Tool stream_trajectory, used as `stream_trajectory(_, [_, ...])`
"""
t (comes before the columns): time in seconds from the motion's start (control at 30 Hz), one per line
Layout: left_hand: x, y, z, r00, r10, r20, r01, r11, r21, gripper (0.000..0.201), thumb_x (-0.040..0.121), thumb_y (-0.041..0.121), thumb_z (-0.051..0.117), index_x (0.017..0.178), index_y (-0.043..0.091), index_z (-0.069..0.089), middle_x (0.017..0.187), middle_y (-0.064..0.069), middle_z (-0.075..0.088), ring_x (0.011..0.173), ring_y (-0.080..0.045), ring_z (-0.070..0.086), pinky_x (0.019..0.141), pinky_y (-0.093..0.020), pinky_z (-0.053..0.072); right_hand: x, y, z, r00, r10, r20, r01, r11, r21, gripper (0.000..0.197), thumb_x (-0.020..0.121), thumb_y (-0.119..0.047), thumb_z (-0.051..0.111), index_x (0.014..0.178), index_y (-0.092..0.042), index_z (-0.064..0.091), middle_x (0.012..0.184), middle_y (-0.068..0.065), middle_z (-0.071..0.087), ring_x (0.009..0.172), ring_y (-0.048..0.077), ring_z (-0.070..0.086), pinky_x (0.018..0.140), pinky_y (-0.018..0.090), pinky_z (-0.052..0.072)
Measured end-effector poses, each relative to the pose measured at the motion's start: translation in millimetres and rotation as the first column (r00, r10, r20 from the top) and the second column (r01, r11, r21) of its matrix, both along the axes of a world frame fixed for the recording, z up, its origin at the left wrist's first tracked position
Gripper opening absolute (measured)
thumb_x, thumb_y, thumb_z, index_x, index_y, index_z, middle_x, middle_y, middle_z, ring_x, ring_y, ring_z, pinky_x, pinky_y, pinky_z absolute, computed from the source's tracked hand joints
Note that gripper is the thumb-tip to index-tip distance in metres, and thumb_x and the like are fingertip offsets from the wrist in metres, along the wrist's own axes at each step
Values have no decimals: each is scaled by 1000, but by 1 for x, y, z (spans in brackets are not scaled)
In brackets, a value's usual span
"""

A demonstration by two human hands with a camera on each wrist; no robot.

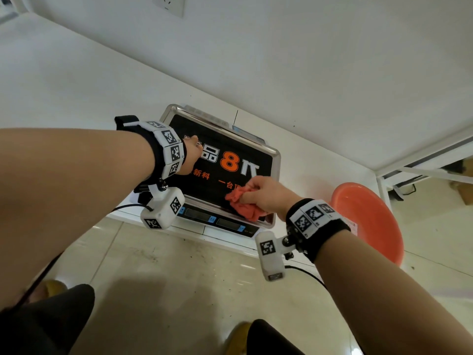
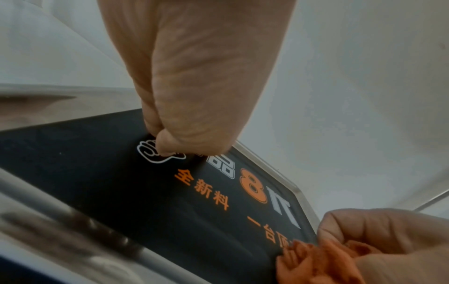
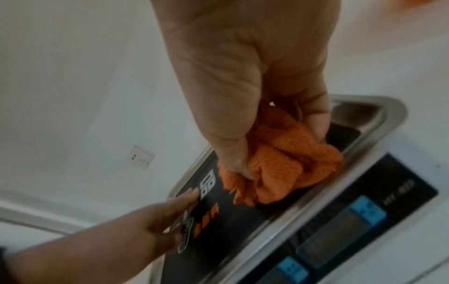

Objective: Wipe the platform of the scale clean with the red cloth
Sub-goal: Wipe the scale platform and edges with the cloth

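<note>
The scale sits on a white surface, and its steel-rimmed platform (image 1: 231, 142) carries a black sticker with orange and white print. My left hand (image 1: 190, 151) rests on the platform's left part, fingers laid out and pressing down; the left wrist view shows that left hand (image 2: 189, 115) touching the sticker (image 2: 116, 182). My right hand (image 1: 256, 190) grips the bunched red cloth (image 1: 243, 207) and holds it against the platform's near right corner. In the right wrist view the cloth (image 3: 279, 167) lies against the tray's rim (image 3: 379, 115), under my curled fingers (image 3: 316, 119).
The scale's display panel (image 1: 220, 221) with blue keys faces me below the platform. An orange plastic basin (image 1: 368, 221) stands to the right of the scale. A white wall with a socket (image 1: 169, 3) is behind. A white frame (image 1: 422, 155) is at far right; tiled floor lies below.
</note>
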State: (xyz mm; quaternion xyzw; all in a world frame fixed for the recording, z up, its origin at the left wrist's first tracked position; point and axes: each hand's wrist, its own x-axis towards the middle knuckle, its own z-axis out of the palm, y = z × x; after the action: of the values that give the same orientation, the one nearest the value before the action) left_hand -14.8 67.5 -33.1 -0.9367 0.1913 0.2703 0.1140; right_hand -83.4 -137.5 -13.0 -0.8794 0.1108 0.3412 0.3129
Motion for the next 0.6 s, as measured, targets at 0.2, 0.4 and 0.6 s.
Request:
stream_trajectory(0.2, [-2,7,-3,998,54,-13,-55,991,-122,65,88,8,55,147,8,27,152,-10,19,134,-27,38,107,-34,40,3,2,24,995,-101,23,98,990,105,10,93,-16,69,88,-14,60,80,4,76,65,13,70,57,23,58])
stream_trajectory(0.4, [-2,11,1,997,64,-34,-69,976,-208,62,89,9,53,146,11,30,151,-9,24,131,-27,45,106,-37,43,-12,-10,17,978,-199,-59,200,980,4,23,97,-8,61,75,-10,56,56,2,66,43,15,56,44,25,48])
stream_trajectory(0.6, [-5,19,8,997,72,-28,-77,941,-328,56,91,5,48,145,15,37,147,-7,40,131,-25,46,108,-35,41,0,18,11,971,-241,-8,235,941,244,6,94,-16,66,93,-12,62,84,9,74,66,21,73,54,27,60])
